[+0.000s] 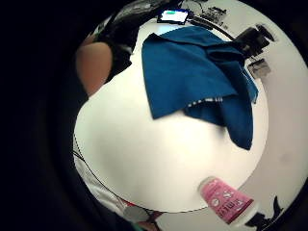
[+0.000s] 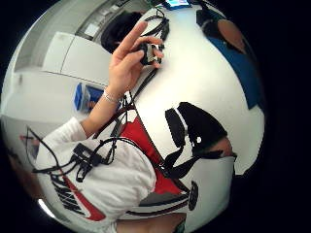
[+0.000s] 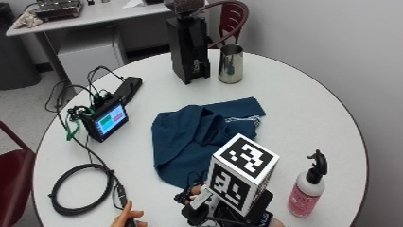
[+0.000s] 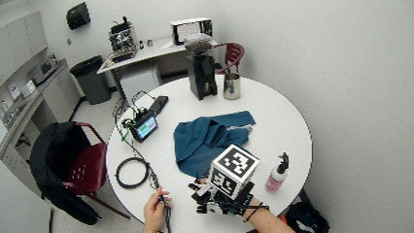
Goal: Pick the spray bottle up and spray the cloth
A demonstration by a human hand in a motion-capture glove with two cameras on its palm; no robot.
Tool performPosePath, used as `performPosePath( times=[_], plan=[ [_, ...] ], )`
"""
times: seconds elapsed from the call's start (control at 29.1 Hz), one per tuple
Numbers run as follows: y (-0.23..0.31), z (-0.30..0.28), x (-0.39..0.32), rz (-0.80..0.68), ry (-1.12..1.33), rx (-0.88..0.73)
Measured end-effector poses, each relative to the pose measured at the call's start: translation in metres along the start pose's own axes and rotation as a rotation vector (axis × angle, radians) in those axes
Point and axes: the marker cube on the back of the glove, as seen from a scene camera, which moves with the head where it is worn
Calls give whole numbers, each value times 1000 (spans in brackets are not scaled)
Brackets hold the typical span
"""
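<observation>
The gloved right hand [image 3: 217, 213] hovers low over the near edge of the round white table [image 3: 302, 109], mostly hidden, so I cannot tell whether its fingers are apart or together; they hold nothing visible. The pink spray bottle [image 3: 306, 188] with a black trigger top stands upright just to the right of the fingers, apart from them. The crumpled blue cloth [image 3: 195, 135] lies just beyond the fingers, and well beyond it stands an upright steel cup [image 3: 230, 64], its contents not visible.
</observation>
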Motion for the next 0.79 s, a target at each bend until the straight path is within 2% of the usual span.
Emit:
performPosePath(
  times=[0.79],
  plan=[
    [3,5,0,8,10,-18]
  ],
)
